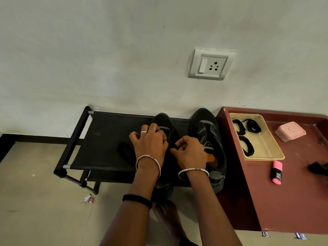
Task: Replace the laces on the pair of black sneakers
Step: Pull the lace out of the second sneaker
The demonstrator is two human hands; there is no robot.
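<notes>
Left hand curled over the left sneaker, fingers gripping its lacing, right hand pinching a black lace, both wrists angled inward

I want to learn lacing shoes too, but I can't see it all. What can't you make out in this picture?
Head view, sneaker being laced: its eyelets are hidden under the left hand and right hand, which pinches a black lace.
Head view, dark object on the maroon cabinet: cut off by the right edge.
Head view, pink highlighter: its print is too small to read.
</notes>
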